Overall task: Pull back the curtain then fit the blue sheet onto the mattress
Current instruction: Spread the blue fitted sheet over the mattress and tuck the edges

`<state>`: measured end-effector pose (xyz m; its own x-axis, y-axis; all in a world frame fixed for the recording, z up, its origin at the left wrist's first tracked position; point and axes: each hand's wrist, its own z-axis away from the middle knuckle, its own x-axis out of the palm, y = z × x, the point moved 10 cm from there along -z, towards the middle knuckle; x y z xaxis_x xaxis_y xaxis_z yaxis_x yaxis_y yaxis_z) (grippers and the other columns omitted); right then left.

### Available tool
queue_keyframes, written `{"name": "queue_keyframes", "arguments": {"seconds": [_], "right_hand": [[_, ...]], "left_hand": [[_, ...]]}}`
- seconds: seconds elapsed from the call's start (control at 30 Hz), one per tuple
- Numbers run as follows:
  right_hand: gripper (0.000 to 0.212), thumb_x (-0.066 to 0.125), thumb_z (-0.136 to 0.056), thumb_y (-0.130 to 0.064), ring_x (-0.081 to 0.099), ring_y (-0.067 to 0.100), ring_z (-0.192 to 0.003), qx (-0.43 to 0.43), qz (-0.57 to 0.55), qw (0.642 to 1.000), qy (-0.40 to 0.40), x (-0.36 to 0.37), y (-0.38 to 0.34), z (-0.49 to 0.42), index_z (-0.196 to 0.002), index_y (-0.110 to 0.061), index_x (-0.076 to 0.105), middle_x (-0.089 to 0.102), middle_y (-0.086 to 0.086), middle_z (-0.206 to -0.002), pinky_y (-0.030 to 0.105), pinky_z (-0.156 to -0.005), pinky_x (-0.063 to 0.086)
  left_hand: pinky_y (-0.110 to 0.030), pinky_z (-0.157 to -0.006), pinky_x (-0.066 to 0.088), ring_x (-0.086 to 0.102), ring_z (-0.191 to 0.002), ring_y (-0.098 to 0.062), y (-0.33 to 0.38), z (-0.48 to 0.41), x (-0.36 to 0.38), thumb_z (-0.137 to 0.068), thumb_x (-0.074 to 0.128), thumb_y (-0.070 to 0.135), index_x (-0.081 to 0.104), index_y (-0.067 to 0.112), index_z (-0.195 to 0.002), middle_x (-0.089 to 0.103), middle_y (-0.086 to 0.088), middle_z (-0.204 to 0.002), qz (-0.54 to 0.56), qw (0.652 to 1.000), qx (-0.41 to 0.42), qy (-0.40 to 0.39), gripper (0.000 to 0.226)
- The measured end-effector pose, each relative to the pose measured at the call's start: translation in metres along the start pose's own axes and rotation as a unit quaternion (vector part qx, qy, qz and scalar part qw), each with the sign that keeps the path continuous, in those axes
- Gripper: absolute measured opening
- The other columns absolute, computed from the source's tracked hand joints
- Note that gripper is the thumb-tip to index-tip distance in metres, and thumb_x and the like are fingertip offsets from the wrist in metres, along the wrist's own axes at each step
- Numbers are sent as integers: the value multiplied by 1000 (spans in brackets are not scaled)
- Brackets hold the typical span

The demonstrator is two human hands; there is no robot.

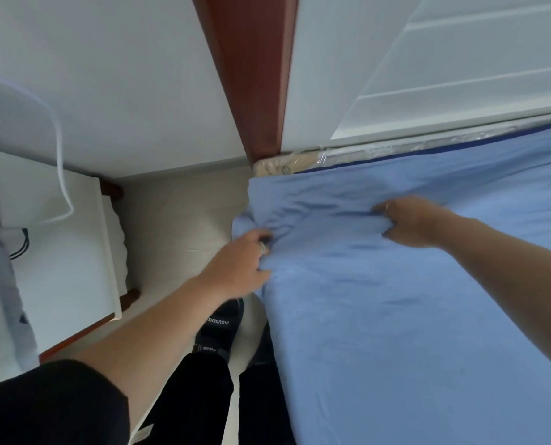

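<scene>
The blue sheet (396, 300) lies spread over the mattress, filling the right half of the view. A bare beige corner of the mattress (280, 167), wrapped in clear plastic, shows at the head end beside the headboard. My left hand (238, 264) grips a bunched fold of the sheet at the bed's left edge near that corner. On top of the bed, my right hand (409, 221) pinches a ridge of the sheet a little to the right. No curtain is in view.
A white and red-brown headboard (428, 75) stands against the wall behind the bed. A white bedside table (59, 239) with cables stands to the left. A narrow strip of pale floor (177, 226) runs between them, where my feet in black shoes (221, 326) stand.
</scene>
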<state>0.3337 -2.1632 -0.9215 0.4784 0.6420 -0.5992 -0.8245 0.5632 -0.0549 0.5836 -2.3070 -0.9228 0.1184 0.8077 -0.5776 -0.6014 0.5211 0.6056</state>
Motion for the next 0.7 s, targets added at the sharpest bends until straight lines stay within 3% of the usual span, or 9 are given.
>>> {"name": "queue_keyframes", "arguments": {"seconds": [0.07, 0.17, 0.23, 0.3, 0.33, 0.4, 0.47, 0.6, 0.7], "right_hand": [[43, 60, -85, -28, 62, 28, -113, 8, 27, 993, -119, 47, -3, 20, -127, -17, 63, 66, 8, -124, 28, -89, 48], [17, 69, -74, -35, 59, 21, -77, 32, 92, 922, -374, 109, 6, 87, -80, -19, 67, 62, 4, -88, 26, -77, 43], [21, 76, -59, -38, 65, 17, -77, 71, 101, 868, -481, 114, 27, 136, -62, -18, 70, 69, -2, -74, 26, -81, 49], [28, 79, -60, -34, 71, 15, -86, 88, 72, 822, -558, 105, 38, 168, -84, -20, 80, 77, -5, -85, 30, -85, 54], [46, 80, -62, -33, 71, 19, -97, 80, 77, 821, -560, 98, 43, 168, -105, -17, 77, 77, 0, -102, 33, -90, 53], [62, 79, -67, -36, 68, 25, -106, 52, 126, 846, -516, 82, 42, 148, -122, -12, 69, 72, 7, -116, 32, -86, 53], [50, 76, -75, -33, 65, 23, -91, 42, 144, 885, -440, 70, 32, 105, -117, -8, 70, 70, 7, -106, 26, -69, 47], [28, 60, -83, -14, 66, 26, -93, 17, 67, 991, -117, 2, -6, -5, -109, -10, 69, 70, 10, -105, 30, -77, 52], [22, 55, -87, -19, 62, 34, -102, 38, 35, 996, 67, -37, -15, -45, -107, -27, 57, 63, 8, -112, 34, -75, 44]], "left_hand": [[-33, -78, 52, 63, -101, -25, 17, 31, 40, -74, 55, 22, 65, 13, -104, 63, 4, -113, 8, 993, -3, -120, 32], [-26, -51, 39, 62, -61, -31, 53, 95, 94, -69, 58, 23, 50, 10, -64, 52, 4, -55, 46, 938, -30, -344, 16], [-20, -51, 45, 62, -58, -7, 87, 142, 114, -72, 69, 24, 60, 7, -83, 61, 12, -60, 98, 860, -38, -499, 22], [-8, -58, 46, 62, -65, 10, 111, 163, 115, -77, 69, 16, 66, 16, -100, 69, 25, -74, 168, 795, -45, -581, 23], [-11, -60, 47, 63, -70, 4, 110, 156, 111, -79, 69, 10, 68, 15, -98, 72, 19, -82, 158, 798, -45, -580, 20], [-20, -55, 44, 59, -74, -13, 92, 120, 97, -81, 66, 5, 65, 2, -97, 67, -3, -86, 71, 846, -28, -527, 16], [-22, -52, 41, 55, -77, -18, 56, 75, 79, -82, 62, 1, 61, -1, -97, 60, -7, -87, 21, 883, -45, -467, 15], [-29, -72, 40, 60, -104, -31, -41, -18, 13, -87, 52, 6, 54, 7, -110, 61, -15, -112, -52, 963, -164, -208, 23], [-36, -79, 46, 59, -113, -35, -79, -52, -27, -84, 50, 10, 52, 9, -124, 59, -18, -125, -56, 976, -208, -26, 40]]}}
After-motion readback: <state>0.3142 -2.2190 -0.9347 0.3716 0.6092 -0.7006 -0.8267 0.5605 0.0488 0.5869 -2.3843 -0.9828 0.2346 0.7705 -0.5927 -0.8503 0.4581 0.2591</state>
